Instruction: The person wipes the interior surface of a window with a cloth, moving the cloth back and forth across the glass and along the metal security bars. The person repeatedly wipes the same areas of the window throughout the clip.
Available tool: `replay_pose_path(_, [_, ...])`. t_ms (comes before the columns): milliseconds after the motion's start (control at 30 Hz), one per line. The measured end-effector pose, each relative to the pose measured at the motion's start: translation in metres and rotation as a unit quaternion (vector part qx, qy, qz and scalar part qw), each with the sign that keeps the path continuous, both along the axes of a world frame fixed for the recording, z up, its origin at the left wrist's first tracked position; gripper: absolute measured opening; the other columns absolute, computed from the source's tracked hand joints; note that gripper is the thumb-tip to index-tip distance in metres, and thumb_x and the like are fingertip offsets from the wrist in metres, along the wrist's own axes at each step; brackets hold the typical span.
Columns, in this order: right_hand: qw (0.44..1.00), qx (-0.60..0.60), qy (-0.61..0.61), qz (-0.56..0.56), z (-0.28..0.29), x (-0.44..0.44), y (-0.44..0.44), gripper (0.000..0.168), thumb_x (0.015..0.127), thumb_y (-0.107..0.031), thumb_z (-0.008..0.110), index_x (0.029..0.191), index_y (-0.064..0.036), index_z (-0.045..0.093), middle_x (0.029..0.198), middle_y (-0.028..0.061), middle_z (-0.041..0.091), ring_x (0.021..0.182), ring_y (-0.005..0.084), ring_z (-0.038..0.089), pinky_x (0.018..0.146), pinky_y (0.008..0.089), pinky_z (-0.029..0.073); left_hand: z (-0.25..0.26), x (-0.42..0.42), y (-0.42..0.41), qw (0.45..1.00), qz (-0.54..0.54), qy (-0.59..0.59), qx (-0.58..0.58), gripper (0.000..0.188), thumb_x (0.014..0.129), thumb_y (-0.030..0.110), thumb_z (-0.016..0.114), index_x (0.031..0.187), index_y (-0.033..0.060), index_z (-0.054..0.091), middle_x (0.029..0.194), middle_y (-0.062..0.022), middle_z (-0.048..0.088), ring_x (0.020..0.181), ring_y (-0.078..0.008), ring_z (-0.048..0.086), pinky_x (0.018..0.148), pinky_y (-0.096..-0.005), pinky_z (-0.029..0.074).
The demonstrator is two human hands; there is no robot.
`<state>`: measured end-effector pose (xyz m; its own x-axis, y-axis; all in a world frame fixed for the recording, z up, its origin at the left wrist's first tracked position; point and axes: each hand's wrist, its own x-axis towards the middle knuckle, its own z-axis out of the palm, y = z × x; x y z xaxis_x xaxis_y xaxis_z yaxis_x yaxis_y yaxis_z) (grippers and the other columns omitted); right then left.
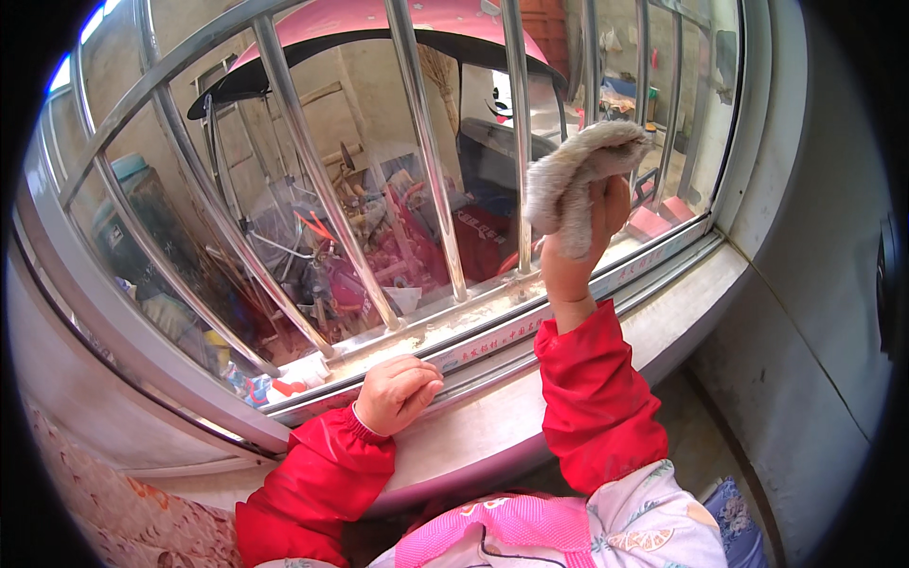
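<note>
My right hand (pixel 606 220) is raised in front of a glass window pane (pixel 369 170), gripping a folded grey cloth (pixel 586 160). The fluffy cloth covers most of the fingers and seems to lie against the glass. Lower down, my left hand (pixel 401 392) rests with curled fingers on the bottom rail of the window frame (pixel 490 341); I see nothing in it. Both forearms wear red sleeve covers (pixel 600 397). Below the frame runs a pale window sill (pixel 483 433).
Metal security bars (pixel 419 135) stand outside the pane. Beyond them is a vehicle with a pink canopy (pixel 341 21), among clutter. A dark barrel (pixel 138 220) stands at the left. A patterned curtain (pixel 135 511) hangs at lower left; a pale wall panel (pixel 802 298) is at right.
</note>
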<state>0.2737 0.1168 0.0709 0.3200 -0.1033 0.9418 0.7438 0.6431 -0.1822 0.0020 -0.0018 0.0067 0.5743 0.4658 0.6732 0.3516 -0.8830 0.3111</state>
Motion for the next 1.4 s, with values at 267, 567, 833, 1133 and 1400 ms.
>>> replay_pose_path(267, [0.968,-0.01,-0.236,0.082,-0.024,-0.074,-0.043,0.04,0.075,-0.029,0.065,0.113,-0.018,0.07,0.14,0.0038,0.052,0.134,0.0348,0.041,0.105,0.0543,0.03,-0.006,-0.002,0.002,1.0,0.005,-0.002,-0.01,0.004,0.085,0.006,0.069,0.088,0.003,0.067,0.085,-0.0113,0.067,0.077,-0.0308,0.066,0.069,-0.038,0.053])
replay_pose_path(567, [0.931,-0.004,-0.355,0.081,-0.02,-0.099,-0.062,0.025,0.081,-0.03,0.062,0.104,-0.029,0.072,0.135,-0.0097,0.054,0.133,0.0185,0.039,0.111,0.0437,0.026,-0.01,-0.002,-0.003,0.999,0.036,-0.014,-0.018,0.008,0.086,0.006,0.068,0.093,0.0032,0.067,0.094,-0.0107,0.068,0.087,-0.0311,0.066,0.08,-0.0387,0.052])
replay_pose_path(833, [0.993,0.02,-0.101,0.057,-0.009,-0.022,-0.014,0.043,0.078,-0.02,0.075,0.119,-0.009,0.068,0.142,0.0119,0.052,0.133,0.0376,0.042,0.109,0.049,0.03,-0.001,-0.002,0.0,1.0,0.001,0.002,-0.004,0.007,0.09,0.006,0.066,0.086,-0.0005,0.066,0.083,-0.0128,0.069,0.073,-0.0285,0.067,0.066,-0.0361,0.053])
replay_pose_path(1133, [0.986,-0.013,0.124,0.113,-0.011,0.002,0.012,0.058,0.088,-0.014,0.071,0.14,-0.001,0.05,0.145,0.0209,0.044,0.132,0.0385,0.04,0.112,0.0485,0.029,0.0,0.001,0.0,1.0,0.001,-0.01,-0.001,0.006,0.086,0.005,0.069,0.083,0.0008,0.065,0.082,-0.0111,0.068,0.073,-0.0286,0.066,0.066,-0.036,0.053])
replay_pose_path(1400, [0.979,-0.02,-0.193,0.068,-0.024,-0.069,-0.039,0.049,0.071,-0.033,0.073,0.116,-0.014,0.07,0.145,0.0108,0.046,0.135,0.0397,0.037,0.106,0.0561,0.029,-0.002,-0.001,0.001,1.0,-0.005,-0.008,-0.004,0.006,0.085,0.005,0.07,0.089,0.0019,0.066,0.084,-0.0119,0.068,0.073,-0.0307,0.065,0.066,-0.0382,0.052])
